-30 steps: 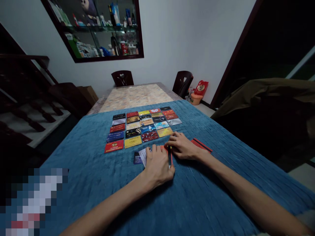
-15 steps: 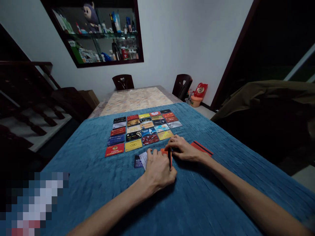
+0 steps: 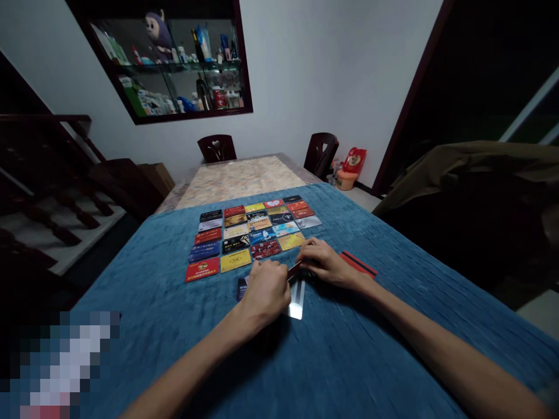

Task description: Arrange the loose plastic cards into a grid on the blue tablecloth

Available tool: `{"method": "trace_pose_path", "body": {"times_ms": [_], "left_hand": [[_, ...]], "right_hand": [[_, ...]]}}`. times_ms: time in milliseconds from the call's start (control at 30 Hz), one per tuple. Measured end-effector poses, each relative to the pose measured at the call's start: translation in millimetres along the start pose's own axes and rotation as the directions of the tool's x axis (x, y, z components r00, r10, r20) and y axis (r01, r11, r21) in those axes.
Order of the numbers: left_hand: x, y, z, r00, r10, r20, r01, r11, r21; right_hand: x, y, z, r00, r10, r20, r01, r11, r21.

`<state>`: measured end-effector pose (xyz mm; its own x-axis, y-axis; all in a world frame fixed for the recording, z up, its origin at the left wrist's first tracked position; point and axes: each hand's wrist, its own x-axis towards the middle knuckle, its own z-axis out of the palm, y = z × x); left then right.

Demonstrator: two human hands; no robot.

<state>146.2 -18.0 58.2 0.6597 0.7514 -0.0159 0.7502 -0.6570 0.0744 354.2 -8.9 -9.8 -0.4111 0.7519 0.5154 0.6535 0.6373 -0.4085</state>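
My left hand (image 3: 267, 291) and my right hand (image 3: 319, 259) meet low over the blue cloth, fingers closed on a thin plastic card (image 3: 294, 270) tilted nearly edge-on between them. Its face cannot be read. A pale, shiny card (image 3: 297, 302) with a grey stripe lies just under and right of my left hand. Partly covered on that hand's other side is a dark blue card (image 3: 241, 288). Beyond my right wrist rests a red card (image 3: 358, 264) with a black stripe. Rows of colourful cards (image 3: 236, 259) lie face up ahead of my hands.
The blue cloth (image 3: 144, 273) covers the near part of the table, with patterned tabletop (image 3: 236, 176) beyond. Two dark chairs stand at the far end, one of them the right chair (image 3: 321, 154). A brown cloth (image 3: 463, 169) drapes over something at the right.
My left hand has shifted slightly left. The orange card between my hands has tipped from upright to nearly edge-on, and the pale card beneath has come into view.
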Motion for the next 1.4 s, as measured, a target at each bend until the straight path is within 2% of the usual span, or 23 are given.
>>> {"method": "trace_pose_path", "body": {"times_ms": [167, 533, 1100, 1400], "left_hand": [[8, -14, 1.2, 1.0, -0.026, -0.002, 0.026, 0.999, -0.022], [18, -36, 12.7, 0.998, 0.039, -0.054, -0.044, 0.995, -0.092], [19, -39, 13.9, 0.998, -0.003, -0.059, -0.003, 0.995, -0.1], [23, -44, 20.5, 0.996, -0.035, -0.08, 0.027, 0.994, -0.108]], "right_hand": [[-2, -2, 0, 1.0, 0.022, -0.017, -0.022, 1.0, -0.012], [-6, 4, 6, 1.0, 0.013, -0.025, -0.016, 0.99, -0.141], [-6, 0, 3, 1.0, -0.002, -0.009, 0.001, 0.989, -0.146], [-5, -9, 1, 0.999, -0.013, 0.038, 0.022, 0.97, -0.242]]}}
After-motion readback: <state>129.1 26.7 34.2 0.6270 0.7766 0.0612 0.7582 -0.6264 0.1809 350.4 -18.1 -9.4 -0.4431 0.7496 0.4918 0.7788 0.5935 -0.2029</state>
